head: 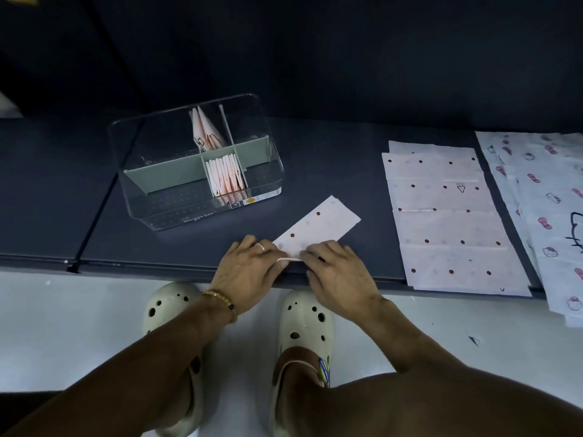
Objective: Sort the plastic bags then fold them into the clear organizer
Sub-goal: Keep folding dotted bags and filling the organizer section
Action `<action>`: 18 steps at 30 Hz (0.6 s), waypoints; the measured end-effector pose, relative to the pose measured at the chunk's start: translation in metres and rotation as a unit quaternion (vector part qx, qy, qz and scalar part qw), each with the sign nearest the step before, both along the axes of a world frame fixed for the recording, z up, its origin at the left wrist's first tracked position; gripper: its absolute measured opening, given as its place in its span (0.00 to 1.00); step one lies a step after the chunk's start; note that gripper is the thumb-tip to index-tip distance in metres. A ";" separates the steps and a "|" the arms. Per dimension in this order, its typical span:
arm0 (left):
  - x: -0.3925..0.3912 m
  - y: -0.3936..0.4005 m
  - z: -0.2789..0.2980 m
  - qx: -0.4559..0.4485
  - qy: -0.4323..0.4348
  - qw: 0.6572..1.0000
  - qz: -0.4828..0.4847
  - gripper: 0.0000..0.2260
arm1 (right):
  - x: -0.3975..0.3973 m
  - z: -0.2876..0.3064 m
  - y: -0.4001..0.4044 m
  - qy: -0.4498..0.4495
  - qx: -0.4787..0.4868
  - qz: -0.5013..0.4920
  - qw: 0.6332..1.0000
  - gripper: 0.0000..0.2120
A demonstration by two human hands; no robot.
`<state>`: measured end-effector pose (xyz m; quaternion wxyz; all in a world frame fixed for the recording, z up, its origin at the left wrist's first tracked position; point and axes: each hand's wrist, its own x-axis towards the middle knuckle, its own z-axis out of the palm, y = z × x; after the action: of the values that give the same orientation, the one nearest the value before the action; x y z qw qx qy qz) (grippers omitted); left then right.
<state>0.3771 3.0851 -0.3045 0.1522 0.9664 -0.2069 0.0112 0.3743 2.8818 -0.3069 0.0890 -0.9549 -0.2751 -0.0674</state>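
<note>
A white bag with red dots [318, 225], folded into a long strip, lies slanted on the dark table near its front edge. My left hand [249, 272] and my right hand [339, 275] both pinch its near end, where a small fold is turned up. Behind it stands the clear organizer [151, 203] with grey-green dividers. Folded bags [225, 175] stand packed in its middle front compartment, and a few more folded bags [206, 130] lean in a back compartment. The organizer's other compartments hold nothing.
A stack of flat dotted bags [441, 216] lies to the right. Further right lies a pile of cartoon-cat print bags [549, 190], hanging over the table edge. The table's front edge [142, 268] runs just under my hands. My feet in pale clogs are below.
</note>
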 end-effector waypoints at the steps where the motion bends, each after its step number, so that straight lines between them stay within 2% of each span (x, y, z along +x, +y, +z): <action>1: 0.003 -0.004 0.003 -0.013 0.016 1.000 0.019 0.13 | -0.001 0.000 0.004 -0.003 0.018 -0.003 1.000 0.10; 3: 0.009 -0.013 0.009 -0.070 0.055 0.993 0.073 0.14 | 0.002 0.001 0.010 0.020 0.082 -0.046 0.995 0.04; 5: 0.016 -0.018 0.014 -0.184 0.132 0.964 0.136 0.18 | 0.007 0.003 0.012 0.084 0.185 -0.129 0.971 0.04; 7: 0.025 -0.021 0.016 -0.314 0.212 0.908 0.177 0.15 | 0.016 0.004 0.009 0.178 0.323 -0.212 0.905 0.04; 8: 0.028 -0.022 0.016 -0.341 0.238 0.890 0.186 0.10 | 0.021 0.006 0.006 0.227 0.380 -0.245 0.863 0.04; 9: 0.032 -0.024 0.015 -0.335 0.251 0.889 0.187 0.07 | 0.025 0.007 0.003 0.261 0.414 -0.271 0.829 0.05; 11: 0.037 -0.029 0.010 -0.272 0.237 0.914 0.188 0.10 | 0.030 0.005 -0.001 0.284 0.429 -0.311 0.799 0.06; 13: 0.042 -0.036 0.007 -0.218 0.209 0.929 0.213 0.16 | 0.032 0.003 0.000 0.284 0.419 -0.348 0.789 0.07; 18: 0.053 -0.049 0.000 -0.133 0.188 0.938 0.258 0.18 | 0.045 0.004 0.006 0.282 0.370 -0.409 0.785 0.07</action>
<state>0.4305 3.0362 -0.3043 0.3074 0.9420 0.0853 -0.1039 0.4188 2.8880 -0.3029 0.4733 -0.8482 0.2244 0.0787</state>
